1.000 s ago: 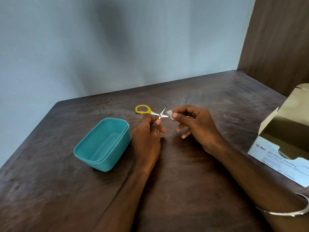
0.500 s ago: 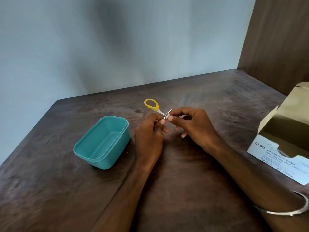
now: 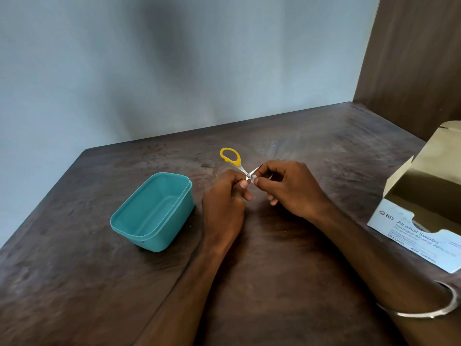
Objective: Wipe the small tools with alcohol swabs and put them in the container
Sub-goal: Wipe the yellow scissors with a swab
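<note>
A: What has changed in the last second?

B: The scissors [image 3: 241, 168] have turned. A second ago the yellow loop lay out to the left, level with the hands. Now it points up and away, above the left hand [image 3: 224, 201].

A: And the swab?

B: A second ago the right hand [image 3: 287, 188] held the swab [image 3: 255, 180] at the open blade tips. Now it pinches it down at the pivot screw, closed in against the left hand's fingertips.

A: Anything else?

B: The blades show less; one tip pokes out above the right fingers.
</note>
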